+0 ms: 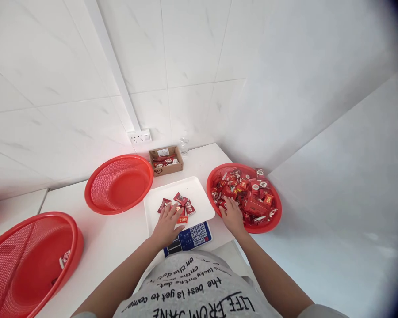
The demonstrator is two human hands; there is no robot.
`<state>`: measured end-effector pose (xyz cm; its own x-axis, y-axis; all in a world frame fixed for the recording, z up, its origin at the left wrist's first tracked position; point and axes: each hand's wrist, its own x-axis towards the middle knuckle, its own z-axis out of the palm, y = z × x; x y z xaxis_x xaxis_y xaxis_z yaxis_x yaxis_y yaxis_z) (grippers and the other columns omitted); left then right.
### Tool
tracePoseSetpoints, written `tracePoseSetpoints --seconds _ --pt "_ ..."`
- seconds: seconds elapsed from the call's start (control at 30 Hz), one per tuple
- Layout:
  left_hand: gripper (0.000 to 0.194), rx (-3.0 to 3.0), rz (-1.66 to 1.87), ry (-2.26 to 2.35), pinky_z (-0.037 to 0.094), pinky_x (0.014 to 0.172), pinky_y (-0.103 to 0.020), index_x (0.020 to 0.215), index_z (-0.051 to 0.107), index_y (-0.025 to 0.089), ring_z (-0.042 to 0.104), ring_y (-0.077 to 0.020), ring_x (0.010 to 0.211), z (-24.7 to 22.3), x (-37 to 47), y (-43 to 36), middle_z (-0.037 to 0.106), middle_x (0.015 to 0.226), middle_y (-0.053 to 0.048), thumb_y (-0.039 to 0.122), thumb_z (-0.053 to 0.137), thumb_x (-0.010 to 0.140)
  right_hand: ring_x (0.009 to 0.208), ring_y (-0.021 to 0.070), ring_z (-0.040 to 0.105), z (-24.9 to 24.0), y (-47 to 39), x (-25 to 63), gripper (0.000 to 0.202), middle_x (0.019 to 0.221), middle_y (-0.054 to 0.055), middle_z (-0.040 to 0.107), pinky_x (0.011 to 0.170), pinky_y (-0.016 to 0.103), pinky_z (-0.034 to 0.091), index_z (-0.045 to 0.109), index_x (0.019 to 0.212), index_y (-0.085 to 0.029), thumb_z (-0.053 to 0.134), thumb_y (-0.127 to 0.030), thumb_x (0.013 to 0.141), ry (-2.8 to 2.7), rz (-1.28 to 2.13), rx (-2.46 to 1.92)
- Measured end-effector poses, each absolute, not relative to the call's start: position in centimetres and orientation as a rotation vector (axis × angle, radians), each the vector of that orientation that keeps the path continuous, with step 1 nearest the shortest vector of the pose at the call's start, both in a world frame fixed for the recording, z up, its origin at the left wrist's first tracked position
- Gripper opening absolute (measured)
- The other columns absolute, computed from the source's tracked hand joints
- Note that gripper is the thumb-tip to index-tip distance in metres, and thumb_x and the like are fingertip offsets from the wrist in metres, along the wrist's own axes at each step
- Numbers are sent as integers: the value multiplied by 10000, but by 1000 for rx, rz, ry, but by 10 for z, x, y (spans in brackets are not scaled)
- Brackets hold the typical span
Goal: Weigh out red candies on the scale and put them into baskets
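Several small red wrapped packets [190, 207] lie on the white tray [199, 194] of a digital scale. My left hand [166, 226] rests over these packets with its fingers spread; whether a packet is under the fingertips I cannot tell. The blue keypad [196, 234] of the scale shows below the tray. On the right, my right hand [232, 216] reaches over the rim of a red basket [276, 221] heaped with red wrapped packets [252, 190]. Its fingers are apart and touch the packets near the left side, with nothing visibly gripped.
Behind the tray stands a cardboard box [177, 168] with red packets, beside a clear plastic bottle [183, 145]. A red mesh basket [126, 187] is left of the scale. Another red basket [74, 247], nearer left, holds a few packets. A tiled wall [146, 110] bounds the white table.
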<state>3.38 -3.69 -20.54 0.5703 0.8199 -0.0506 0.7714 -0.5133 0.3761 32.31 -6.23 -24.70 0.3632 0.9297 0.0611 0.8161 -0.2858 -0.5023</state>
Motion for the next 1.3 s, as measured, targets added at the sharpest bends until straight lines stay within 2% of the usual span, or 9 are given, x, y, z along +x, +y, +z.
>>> tracePoseSetpoints --seconds 0.17,0.37,0.43,0.57,0.7,0.9,1.1,1.17,1.3 --pt "611 2463 0 1344 89 1088 -595 1410 300 325 94 -338 1396 -206 55 -7 185 1532 -45 505 463 849 1274 247 372 -253 -65 319 486 1342 131 482 1044 406 299 462 1298 -140 305 -357 893 -1553 384 -2177" --pt "500 2465 81 1349 113 1102 -546 1318 432 325 171 -287 1389 -213 37 1 268 1505 -39 521 429 858 1164 247 465 -246 -64 318 454 1228 142 559 980 377 358 519 1226 -128 315 -352 889 -1525 409 -2162" --pt "506 2417 117 1455 121 1082 -588 1309 441 304 149 -300 1391 -213 36 -3 269 1503 -60 516 445 849 1139 243 480 -243 -64 317 437 1196 138 575 965 359 367 531 1202 -127 316 -344 889 -1532 415 -2160" --pt "651 2325 117 1650 111 1017 -683 1396 336 259 99 -368 1388 -215 56 -13 189 1522 -131 573 422 833 1104 241 498 -239 -65 316 426 1151 145 595 954 349 369 546 1171 -115 309 -333 892 -1547 426 -2153" --pt "681 2314 112 1697 53 966 -743 1406 319 313 95 -408 1377 -221 81 -21 199 1518 -134 644 384 814 1072 240 516 -238 -65 316 409 1137 137 606 922 353 385 559 1147 -140 306 -334 890 -1556 441 -2162" --pt "556 2475 125 1468 13 1017 -691 1366 370 381 136 -360 1380 -227 70 -9 209 1523 -76 586 391 850 1085 239 515 -245 -65 319 407 1146 123 606 932 344 383 568 1130 -157 301 -343 886 -1563 429 -2161" --pt "530 2679 34 980 43 1098 -553 1370 365 373 177 -289 1386 -209 21 22 251 1512 -41 512 441 864 1105 238 515 -244 -65 318 426 1164 130 605 939 343 384 570 1138 -148 298 -353 881 -1554 459 -2171" --pt "611 2630 40 1086 43 1097 -553 1400 320 336 148 -298 1393 -205 20 22 228 1518 -67 561 436 844 1102 234 520 -242 -65 317 420 1164 123 605 934 342 390 573 1134 -162 299 -353 879 -1543 467 -2179" --pt "732 2356 65 1551 90 1050 -634 1438 245 265 96 -353 1393 -212 46 5 160 1526 -146 624 405 821 1119 244 509 -242 -65 317 422 1169 123 603 947 353 384 572 1131 -156 306 -356 871 -1530 491 -2180"
